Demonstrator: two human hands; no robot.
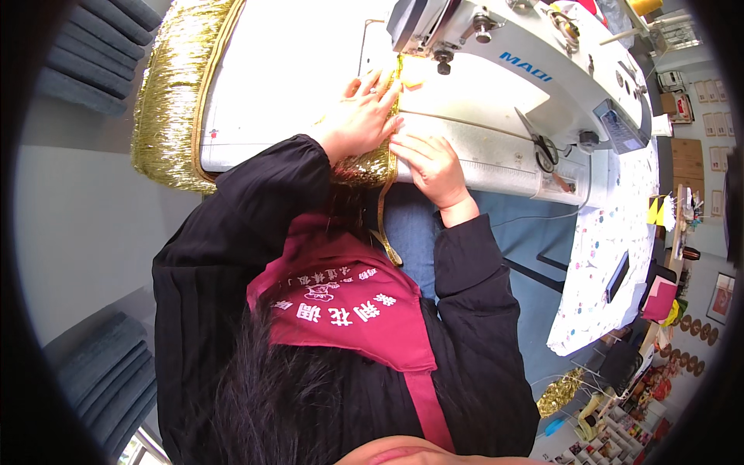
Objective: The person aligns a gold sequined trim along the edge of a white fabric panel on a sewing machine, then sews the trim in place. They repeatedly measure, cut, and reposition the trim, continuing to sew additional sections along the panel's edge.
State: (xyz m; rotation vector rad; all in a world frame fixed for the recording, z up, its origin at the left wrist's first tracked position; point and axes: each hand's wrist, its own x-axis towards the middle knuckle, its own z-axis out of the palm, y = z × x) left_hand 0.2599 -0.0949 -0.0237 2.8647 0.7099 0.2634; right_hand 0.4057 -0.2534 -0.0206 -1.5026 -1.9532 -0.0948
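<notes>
Gold metallic fringe trim (172,97) runs along the left end of the white sewing table (271,77), its strands hanging over the edge. Another stretch of it lies under my hands, leading up to the needle area of the sewing machine (511,66). My left hand (360,118) rests flat on this stretch, fingers extended toward the needle. Just to its right, my right hand (435,167) pinches the trim's edge at the table front. A narrow gold band (380,217) dangles from there over my lap. The needle itself is too bright to make out.
Black-handled scissors (546,153) lie on the table right of my hands, below the machine arm. A dark phone (618,277) sits on a patterned cloth (577,302) at the right. A cable (535,217) droops under the table's front edge.
</notes>
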